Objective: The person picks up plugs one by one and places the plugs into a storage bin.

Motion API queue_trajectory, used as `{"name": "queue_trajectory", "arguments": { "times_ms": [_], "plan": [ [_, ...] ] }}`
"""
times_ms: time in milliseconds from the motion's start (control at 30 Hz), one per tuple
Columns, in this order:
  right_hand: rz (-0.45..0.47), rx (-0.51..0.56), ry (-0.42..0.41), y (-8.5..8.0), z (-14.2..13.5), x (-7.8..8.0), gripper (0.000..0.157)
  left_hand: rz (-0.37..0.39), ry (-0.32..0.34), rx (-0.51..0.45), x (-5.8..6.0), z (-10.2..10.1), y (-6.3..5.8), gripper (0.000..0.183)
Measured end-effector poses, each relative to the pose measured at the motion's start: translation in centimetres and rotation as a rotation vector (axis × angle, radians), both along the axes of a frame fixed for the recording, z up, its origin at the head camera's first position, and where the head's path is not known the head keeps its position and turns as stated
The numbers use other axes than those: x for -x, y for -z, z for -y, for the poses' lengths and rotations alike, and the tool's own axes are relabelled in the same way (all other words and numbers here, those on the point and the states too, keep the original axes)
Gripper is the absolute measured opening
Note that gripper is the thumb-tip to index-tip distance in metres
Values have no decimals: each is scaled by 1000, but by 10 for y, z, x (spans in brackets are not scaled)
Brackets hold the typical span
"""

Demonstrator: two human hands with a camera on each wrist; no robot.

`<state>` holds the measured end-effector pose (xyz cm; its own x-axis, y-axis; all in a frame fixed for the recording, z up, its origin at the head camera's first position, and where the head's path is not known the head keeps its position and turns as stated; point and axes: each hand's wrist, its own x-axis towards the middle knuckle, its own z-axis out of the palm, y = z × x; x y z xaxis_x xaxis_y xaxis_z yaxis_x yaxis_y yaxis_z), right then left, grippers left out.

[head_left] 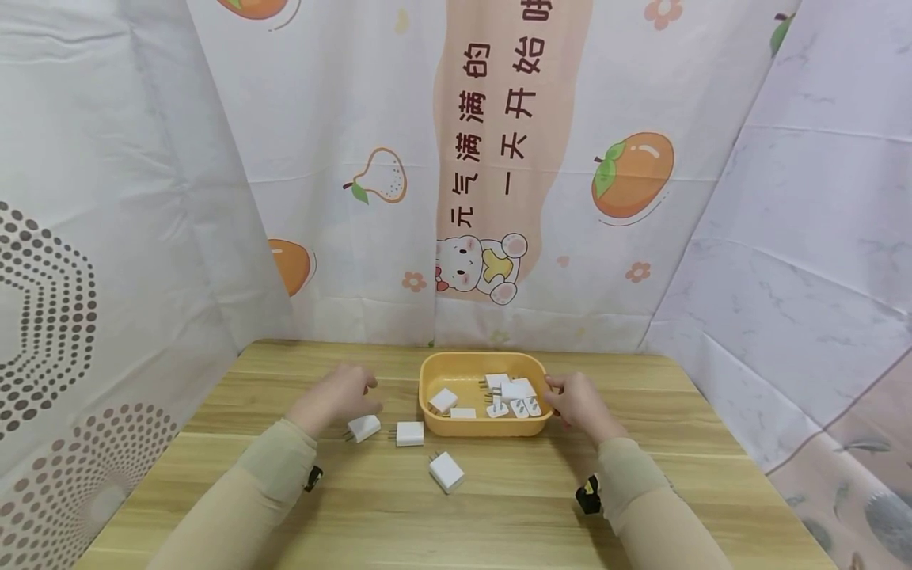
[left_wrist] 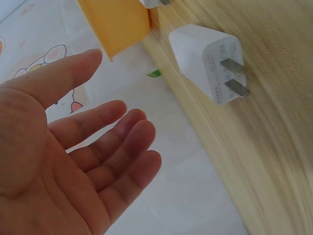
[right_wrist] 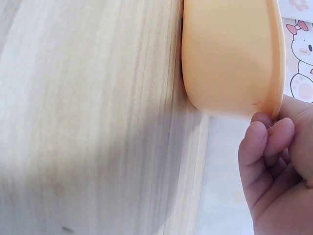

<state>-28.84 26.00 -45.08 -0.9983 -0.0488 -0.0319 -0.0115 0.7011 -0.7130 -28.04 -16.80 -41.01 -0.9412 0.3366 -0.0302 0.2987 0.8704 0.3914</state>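
Note:
My left hand (head_left: 349, 393) hovers above a white charger plug (head_left: 364, 428) on the wooden table, its fingers loosely spread and holding nothing. In the left wrist view, a charger plug (left_wrist: 208, 62) with two flat metal prongs lies apart from the fingertips. My right hand (head_left: 579, 402) pinches the right rim of a yellow plastic bin (head_left: 484, 427); in the right wrist view, thumb and fingers meet at the bin's (right_wrist: 230, 58) edge. Several white charger plugs (head_left: 514, 391) lie inside the bin, mostly toward its right end. Another charger plug (head_left: 410, 434) lies just left of the bin.
One more charger plug (head_left: 446, 473) lies on the table (head_left: 492, 522) in front of the bin. Behind the table's back edge hangs a printed curtain (head_left: 370, 261). White patterned cloths (head_left: 805, 237) hang on both sides.

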Motion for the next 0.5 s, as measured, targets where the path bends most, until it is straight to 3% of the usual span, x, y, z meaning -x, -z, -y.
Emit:
{"name": "queue_trajectory", "arguments": {
  "times_ms": [200,367,500],
  "plan": [
    [-3,-1,-4,1,-1,0,44,66,12,31,-3,0,5,45],
    [-15,3,-4,1,0,0,44,100,5,67,-4,-2,11,19],
    [-15,5,0,1,0,0,43,114,-2,82,-3,-4,20,17]
  ]
}}
